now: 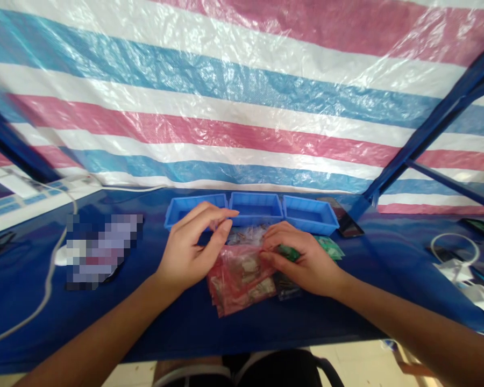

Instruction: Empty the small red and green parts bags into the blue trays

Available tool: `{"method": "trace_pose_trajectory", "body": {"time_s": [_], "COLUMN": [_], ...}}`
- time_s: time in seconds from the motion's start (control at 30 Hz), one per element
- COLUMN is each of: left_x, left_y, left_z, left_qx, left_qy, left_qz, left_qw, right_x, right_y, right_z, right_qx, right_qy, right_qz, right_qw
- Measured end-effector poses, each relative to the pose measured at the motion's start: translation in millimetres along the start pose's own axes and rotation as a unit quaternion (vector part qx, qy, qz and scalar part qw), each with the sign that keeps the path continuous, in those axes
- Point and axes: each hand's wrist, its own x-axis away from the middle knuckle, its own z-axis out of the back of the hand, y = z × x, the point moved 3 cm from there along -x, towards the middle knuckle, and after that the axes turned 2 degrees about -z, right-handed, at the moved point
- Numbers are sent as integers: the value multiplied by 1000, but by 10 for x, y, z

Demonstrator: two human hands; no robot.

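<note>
My right hand point(304, 258) pinches the upper right edge of a pink see-through plastic bag point(229, 293), with small pale parts showing inside. Left of the bag, my left hand point(191, 247) is raised, its thumb and index fingertips a little apart and nothing visible between them. Behind the pink bag lies a clear bag point(244, 235) of small parts. A green bag point(331, 247) pokes out beyond my right hand, and a dark bag point(287, 287) lies below it. More green shows under my right fingers.
Three blue trays stand behind the bags: left point(177, 207), middle point(256, 219), right point(310, 212). A dark phone point(351, 228) lies right of them. A blurred-out item point(105, 250) and a white cable point(50, 279) are at left; a coiled cable point(454, 236) is at right.
</note>
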Motion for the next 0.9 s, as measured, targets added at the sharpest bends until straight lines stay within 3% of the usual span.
{"method": "trace_pose_trajectory", "body": {"time_s": [0.17,0.27,0.4,0.5,0.7,0.77,0.9], "left_x": [-362,-455,-373,-253,-82,-46,-8], "left_y": [-2,-98,-219,-288,-330,-325,-346], "left_z": [2,-65,-139,-153,-128,-129,-160], "left_qx": [-12,-4,-34,-68,-76,-69,-52], "left_qy": [-99,-127,-93,-86,-186,-195,-158], "left_qz": [-11,-19,-88,-143,-208,-207,-191], "left_qw": [995,992,991,984,957,956,967], "right_x": [-245,-433,-583,-538,-270,-225,-220], "right_y": [73,143,326,464,557,555,504], "right_z": [117,162,163,117,54,40,-18], "right_qx": [-120,-142,-169,-210,-211,-203,-216], "right_qy": [8,45,106,144,205,210,168], "right_qz": [-111,-120,-137,-152,-150,-160,-181], "right_qw": [987,982,970,955,944,943,945]}}
